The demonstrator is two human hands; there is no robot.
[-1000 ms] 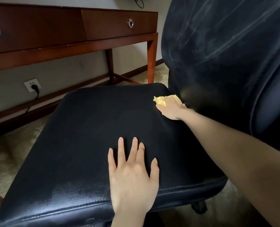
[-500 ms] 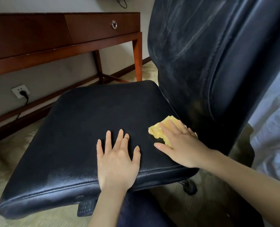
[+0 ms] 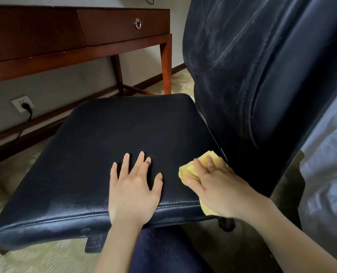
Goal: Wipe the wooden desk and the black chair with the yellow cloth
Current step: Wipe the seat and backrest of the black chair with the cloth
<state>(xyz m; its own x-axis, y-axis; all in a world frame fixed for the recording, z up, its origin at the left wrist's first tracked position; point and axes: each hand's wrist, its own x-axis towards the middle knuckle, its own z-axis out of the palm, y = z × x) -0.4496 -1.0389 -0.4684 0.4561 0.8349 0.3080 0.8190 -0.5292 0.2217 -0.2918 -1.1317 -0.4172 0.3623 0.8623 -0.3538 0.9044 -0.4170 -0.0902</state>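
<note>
The black chair (image 3: 124, 138) fills the middle of the view, its seat facing me and its streaked backrest (image 3: 262, 66) rising on the right. My right hand (image 3: 219, 186) presses the crumpled yellow cloth (image 3: 189, 170) flat onto the seat's near right corner, by the gap under the backrest; part of the cloth hangs over the front edge. My left hand (image 3: 134, 190) lies flat on the seat's front edge with fingers spread, holding nothing. The wooden desk (image 3: 75, 36) stands behind the chair at the upper left.
The desk's drawer has a metal ring pull (image 3: 138, 23). A wall socket with a black plug (image 3: 23, 105) sits low on the wall under the desk. White fabric (image 3: 325, 174) lies at the right edge. Patterned carpet covers the floor, and a chair caster (image 3: 225, 223) shows below the seat.
My right hand has swept the cloth from the seat's far right corner along the backrest to the near right corner. My left hand has stayed flat on the seat's front.
</note>
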